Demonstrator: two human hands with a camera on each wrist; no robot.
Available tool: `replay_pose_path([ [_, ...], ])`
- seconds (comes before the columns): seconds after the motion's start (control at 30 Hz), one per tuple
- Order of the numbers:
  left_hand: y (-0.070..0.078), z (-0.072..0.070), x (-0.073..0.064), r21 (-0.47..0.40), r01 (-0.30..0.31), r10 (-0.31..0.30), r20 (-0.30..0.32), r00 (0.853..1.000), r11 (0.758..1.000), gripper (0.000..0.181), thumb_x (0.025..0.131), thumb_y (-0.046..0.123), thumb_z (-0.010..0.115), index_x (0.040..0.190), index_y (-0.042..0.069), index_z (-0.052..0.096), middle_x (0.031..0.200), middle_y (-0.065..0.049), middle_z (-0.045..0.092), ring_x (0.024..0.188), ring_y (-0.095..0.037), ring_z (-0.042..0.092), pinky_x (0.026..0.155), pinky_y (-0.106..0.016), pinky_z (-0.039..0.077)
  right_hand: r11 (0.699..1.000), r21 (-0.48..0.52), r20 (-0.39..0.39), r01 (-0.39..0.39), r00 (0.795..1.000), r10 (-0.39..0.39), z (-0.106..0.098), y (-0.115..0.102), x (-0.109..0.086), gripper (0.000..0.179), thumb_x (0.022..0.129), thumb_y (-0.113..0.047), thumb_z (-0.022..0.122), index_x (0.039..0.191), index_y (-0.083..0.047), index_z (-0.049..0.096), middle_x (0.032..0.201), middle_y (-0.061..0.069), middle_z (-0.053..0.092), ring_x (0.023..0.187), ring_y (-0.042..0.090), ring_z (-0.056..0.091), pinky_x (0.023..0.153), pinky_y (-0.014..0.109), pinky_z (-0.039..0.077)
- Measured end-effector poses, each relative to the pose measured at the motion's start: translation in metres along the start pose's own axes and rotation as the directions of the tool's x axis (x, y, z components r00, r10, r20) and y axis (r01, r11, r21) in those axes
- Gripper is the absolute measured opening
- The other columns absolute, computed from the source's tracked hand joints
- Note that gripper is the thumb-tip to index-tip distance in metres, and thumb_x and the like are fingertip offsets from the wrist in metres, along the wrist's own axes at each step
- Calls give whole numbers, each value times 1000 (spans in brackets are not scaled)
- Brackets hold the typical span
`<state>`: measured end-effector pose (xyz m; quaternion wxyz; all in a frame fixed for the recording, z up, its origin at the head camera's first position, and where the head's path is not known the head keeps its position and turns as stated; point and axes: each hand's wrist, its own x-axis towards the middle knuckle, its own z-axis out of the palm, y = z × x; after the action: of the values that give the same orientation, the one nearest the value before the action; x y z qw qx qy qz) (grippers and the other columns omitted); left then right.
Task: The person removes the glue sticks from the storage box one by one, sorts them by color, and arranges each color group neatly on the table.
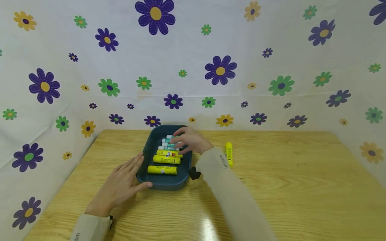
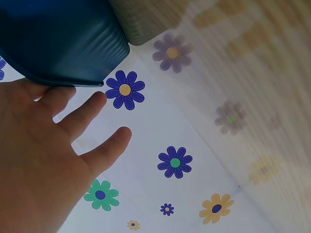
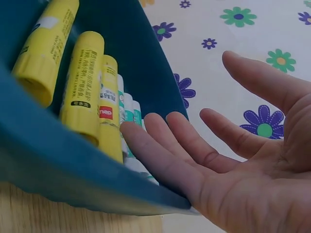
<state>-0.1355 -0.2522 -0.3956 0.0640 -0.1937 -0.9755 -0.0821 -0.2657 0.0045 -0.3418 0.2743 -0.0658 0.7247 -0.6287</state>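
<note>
A dark blue plastic box (image 1: 169, 186) holds a row of glue sticks. Three yellow glue sticks (image 1: 163, 170) lie toward its near end, and several smaller white-and-green ones (image 1: 166, 144) lie behind them. With fingers extended, my left hand (image 1: 119, 185) touches the box's left rim, its thumb by the near left corner. Over the right rim reaches my right hand (image 1: 193, 140), fingers spread and holding nothing. In the right wrist view its fingertips (image 3: 131, 131) are close to the small glue sticks; whether they touch is unclear. It partly hides those sticks in the head view.
Another yellow glue stick (image 1: 229, 154) lies on the wooden table (image 1: 286, 187), right of the box and beyond my right forearm. A white cloth (image 1: 187, 53) printed with flowers hangs behind the table's back edge, close to the box's far end.
</note>
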Motion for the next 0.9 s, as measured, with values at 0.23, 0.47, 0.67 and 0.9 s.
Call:
replay_pose_path([
  [0.23, 1, -1, 1, -5, 0, 0, -1, 1000, 1000, 93, 95, 64, 58, 154, -5, 37, 162, -19, 32, 140, -44, 41, 109, -65, 35, 997, -80, 24, -15, 1000, 17, 7, 2, 4, 47, 95, -8, 72, 136, 5, 55, 125, 18, 64, 116, 39, 64, 92, 51, 56],
  [0.47, 1, -1, 1, -16, 1, -1, 0, 1000, 1000, 93, 94, 64, 59, 154, -5, 37, 161, -19, 33, 139, -45, 42, 108, -66, 36, 995, -94, 52, -26, 998, 31, 11, 1, 3, 44, 93, -9, 74, 132, 4, 57, 119, 16, 67, 114, 38, 66, 94, 51, 55],
  [0.67, 2, -1, 0, -22, 2, -2, -2, 1000, 1000, 94, 94, 63, 60, 154, -5, 37, 161, -19, 33, 139, -45, 42, 108, -66, 36, 989, -144, 68, -18, 997, 28, 13, 2, 3, 46, 94, -9, 73, 135, 5, 56, 121, 16, 66, 115, 39, 65, 98, 52, 52],
  [0.9, 1, -2, 0, -22, 3, -3, 1, 1000, 1000, 93, 95, 63, 59, 154, -5, 36, 162, -19, 32, 139, -44, 42, 108, -66, 36, 960, -281, 77, -1, 997, 23, 17, 5, 6, 41, 91, -11, 77, 127, 1, 62, 107, 11, 70, 104, 33, 68, 96, 49, 54],
])
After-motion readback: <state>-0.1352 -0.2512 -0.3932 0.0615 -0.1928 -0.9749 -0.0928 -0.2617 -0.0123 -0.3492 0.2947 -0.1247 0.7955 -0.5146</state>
